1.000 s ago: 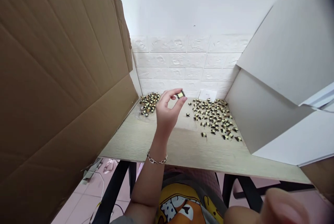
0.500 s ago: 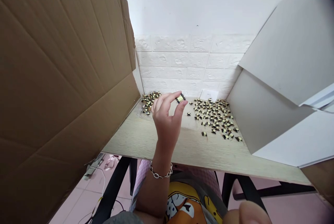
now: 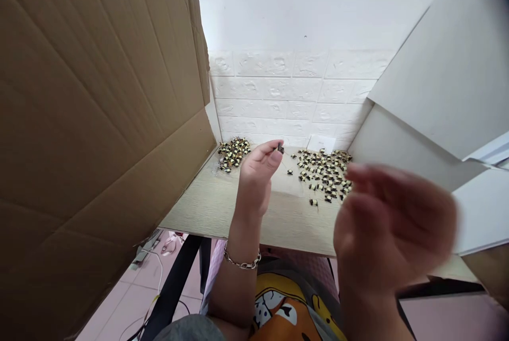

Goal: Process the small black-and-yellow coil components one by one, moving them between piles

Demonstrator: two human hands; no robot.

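My left hand, with a chain bracelet at the wrist, is raised over the middle of the table. Its thumb and fingers pinch a small transformer, a yellow-taped coil on a black pinned base, now turned so that mostly its dark pins show. A thin wire seems to trail from it. My right hand is large and smeared by motion at the right, above the table's front part. Its fingers look bent, but what they hold, if anything, cannot be made out.
Many similar transformers lie in a pile at back left and a wider spread at back right, partly behind my right hand. A cardboard sheet walls the left side, white panels the right. A white paper leans at the back wall.
My right hand has risen from the bottom edge into view at the right. My left hand has turned the transformer, so its yellow face no longer shows, and its fingers have drawn closer together.
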